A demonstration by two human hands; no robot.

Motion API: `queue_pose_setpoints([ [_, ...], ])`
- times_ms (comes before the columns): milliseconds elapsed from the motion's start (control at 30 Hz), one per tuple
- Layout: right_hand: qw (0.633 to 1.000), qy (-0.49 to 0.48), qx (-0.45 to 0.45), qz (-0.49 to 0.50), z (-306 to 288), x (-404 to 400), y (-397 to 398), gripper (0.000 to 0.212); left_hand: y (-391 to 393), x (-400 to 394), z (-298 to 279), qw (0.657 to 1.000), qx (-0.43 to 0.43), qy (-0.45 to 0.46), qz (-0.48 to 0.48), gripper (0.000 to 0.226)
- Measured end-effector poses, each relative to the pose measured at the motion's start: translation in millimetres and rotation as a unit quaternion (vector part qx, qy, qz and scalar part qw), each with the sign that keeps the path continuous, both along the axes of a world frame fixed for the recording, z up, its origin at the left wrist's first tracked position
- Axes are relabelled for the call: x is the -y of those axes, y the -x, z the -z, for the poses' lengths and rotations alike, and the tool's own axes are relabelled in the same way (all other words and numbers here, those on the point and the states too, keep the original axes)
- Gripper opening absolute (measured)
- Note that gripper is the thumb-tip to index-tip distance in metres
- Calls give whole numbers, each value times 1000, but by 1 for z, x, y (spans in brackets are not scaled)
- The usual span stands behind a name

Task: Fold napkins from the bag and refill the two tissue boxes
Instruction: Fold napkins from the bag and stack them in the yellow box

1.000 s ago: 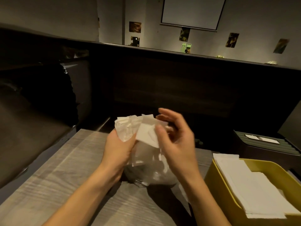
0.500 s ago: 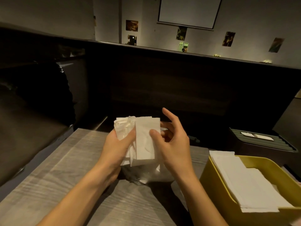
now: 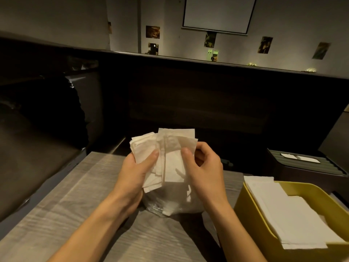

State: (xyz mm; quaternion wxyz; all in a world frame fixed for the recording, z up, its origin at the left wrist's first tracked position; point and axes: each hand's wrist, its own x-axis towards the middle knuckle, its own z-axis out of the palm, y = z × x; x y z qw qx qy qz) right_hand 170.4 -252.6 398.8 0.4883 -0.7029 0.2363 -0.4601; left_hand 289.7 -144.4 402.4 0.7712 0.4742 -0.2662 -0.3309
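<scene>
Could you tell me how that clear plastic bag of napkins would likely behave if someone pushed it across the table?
The bag looks thin and crinkled, so it would probably crumple rather than slide neatly. It holds only paper, so likely light and soft, unlikely to tip hard.

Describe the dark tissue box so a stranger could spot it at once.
Start at the grey wooden table and look to its far right. Past the open yellow box piled with white napkins stands the dark box. Unlike the yellow one, it has a ribbed, closed lid with a white tissue showing in the slot.
</scene>
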Motion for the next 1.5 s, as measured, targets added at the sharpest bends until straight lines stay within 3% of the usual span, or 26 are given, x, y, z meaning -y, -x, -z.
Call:
queue_pose_setpoints([
  [300, 996, -65, 26, 58, 3, 10, -2, 10, -7, -1, 2, 997, -67, 30, -2, 50],
  [500, 984, -139, 105, -21, -6, 6, 2, 18, -6, -1, 5, 998, -56, 24, 19, 60],
  [567, 988, -127, 81, -28, -5, 4, 0, 16, -4, -1, 5, 998, -49, 23, 30, 60],
  [733, 996, -34, 16, 78, 2, 9, -1, 11, -1, 0, 4, 999, -46, 21, 8, 56],
  [833, 987, -42, 110, 113, -7, 11, 5, 11, -4, 0, 5, 998, -50, 18, -46, 54],
  [933, 978, -76, 189, 48, -19, 6, 8, 20, -3, 0, 3, 997, -24, 12, -65, 47],
  [1033, 991, -65, 115, -27, -16, -8, -1, 15, 3, 0, 2, 998, -4, 8, -66, 47],
  [1133, 998, -6, -32, 53, -2, -12, -14, 14, 7, 1, 1, 999, -17, 20, -32, 39],
  [1200, 994, -36, -76, 75, 0, -11, -15, 23, 8, 2, 0, 998, -44, 36, -7, 34],
  [1333, 984, -152, -89, -4, -5, -10, -8, 40, 10, 2, -1, 999, -29, 32, -3, 37],
  [1500, 987, -157, 42, -11, -6, -9, -6, 43, 12, 2, -2, 999, -25, 19, -26, 30],
])
